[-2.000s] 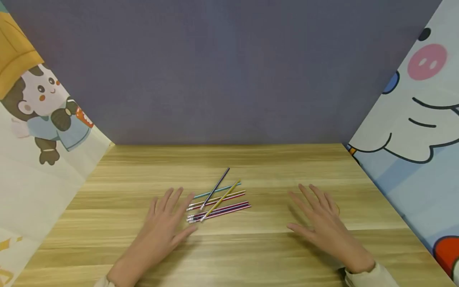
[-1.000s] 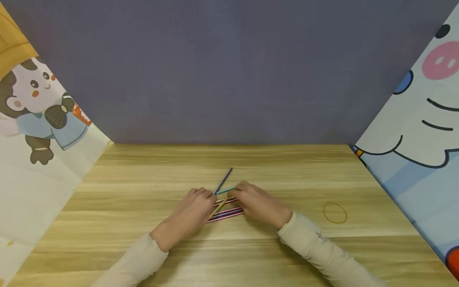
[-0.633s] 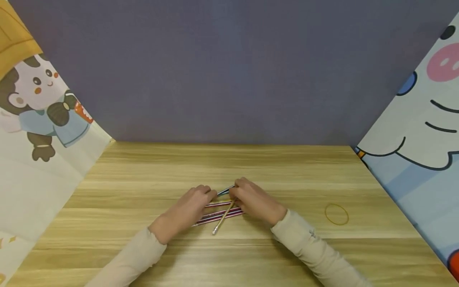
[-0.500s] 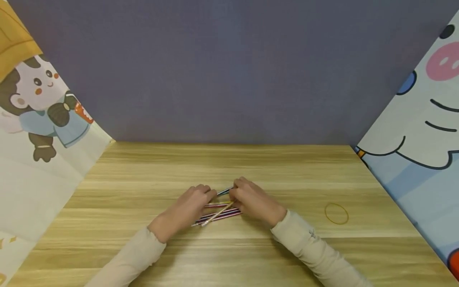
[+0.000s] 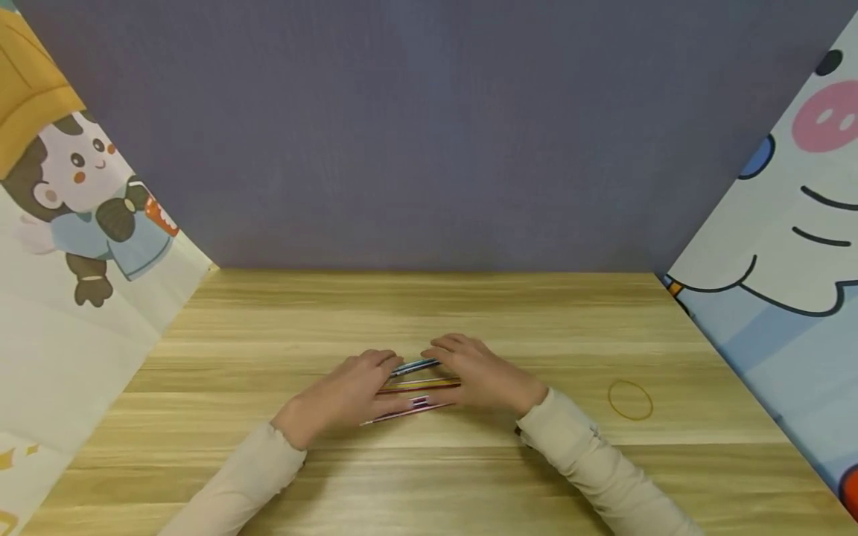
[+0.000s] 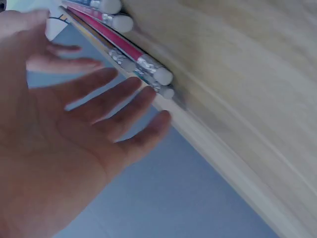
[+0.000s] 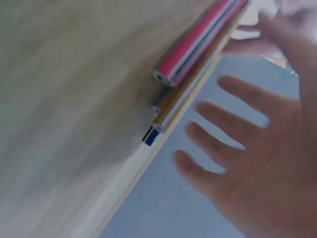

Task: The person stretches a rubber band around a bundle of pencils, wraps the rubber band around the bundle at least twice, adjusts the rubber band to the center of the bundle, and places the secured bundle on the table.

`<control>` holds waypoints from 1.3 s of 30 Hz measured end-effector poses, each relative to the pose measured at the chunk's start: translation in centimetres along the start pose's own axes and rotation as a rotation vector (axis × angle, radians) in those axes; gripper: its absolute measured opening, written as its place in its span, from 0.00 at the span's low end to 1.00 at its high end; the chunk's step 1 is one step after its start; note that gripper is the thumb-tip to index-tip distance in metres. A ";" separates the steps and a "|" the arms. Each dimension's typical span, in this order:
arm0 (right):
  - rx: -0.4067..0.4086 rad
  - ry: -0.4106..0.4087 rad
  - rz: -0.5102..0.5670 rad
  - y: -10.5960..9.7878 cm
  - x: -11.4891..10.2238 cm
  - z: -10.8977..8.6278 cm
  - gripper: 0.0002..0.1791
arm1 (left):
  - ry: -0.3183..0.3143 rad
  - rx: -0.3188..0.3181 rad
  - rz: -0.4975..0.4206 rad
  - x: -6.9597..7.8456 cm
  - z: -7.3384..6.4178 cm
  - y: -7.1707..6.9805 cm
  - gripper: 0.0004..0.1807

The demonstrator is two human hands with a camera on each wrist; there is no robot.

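Observation:
Several pencils lie in loose rows on the table between the two hands: a blue pair (image 5: 417, 366) at the back, yellow and red ones (image 5: 436, 384) in the middle, striped ones (image 5: 389, 417) in front. My left hand (image 5: 348, 391) spreads over their eraser ends, thumb along the front row. My right hand (image 5: 485, 378) mirrors it at the other end, its thumb tip near the left one. White erasers in metal ferrules (image 6: 148, 67) show beside the left fingers in the left wrist view. The right wrist view shows flat pencil ends (image 7: 166, 78) beside spread fingers.
A thin yellow rubber band (image 5: 651, 406) lies on the wooden table (image 5: 536, 313) to the right of the right hand. A grey panel (image 5: 429, 149) stands along the back edge, and cartoon-printed sheets (image 5: 47, 320) flank the table.
Both hands came in from the sides to the pencils. The crossed pencils now lie in line with the others. The fingers have let go and spread, and the rubber band shows on the table.

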State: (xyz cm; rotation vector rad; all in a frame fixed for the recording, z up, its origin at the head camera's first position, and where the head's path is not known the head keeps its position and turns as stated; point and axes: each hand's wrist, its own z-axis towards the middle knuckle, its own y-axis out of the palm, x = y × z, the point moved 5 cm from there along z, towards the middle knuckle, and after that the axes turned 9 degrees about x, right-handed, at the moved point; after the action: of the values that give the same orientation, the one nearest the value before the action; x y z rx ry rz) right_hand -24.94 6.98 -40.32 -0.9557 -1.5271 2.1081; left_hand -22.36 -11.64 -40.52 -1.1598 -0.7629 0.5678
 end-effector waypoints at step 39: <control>0.013 -0.079 -0.148 0.1 -0.3 -6.3 0.30 | -0.065 0.031 0.177 1.9 -4.7 0.7 0.30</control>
State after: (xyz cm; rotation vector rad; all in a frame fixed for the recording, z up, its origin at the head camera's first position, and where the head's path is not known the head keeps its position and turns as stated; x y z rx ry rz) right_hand -20.28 11.11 -41.50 -0.7384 -1.5690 2.0699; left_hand -17.52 -12.85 -41.69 -1.1919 -0.7081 0.7654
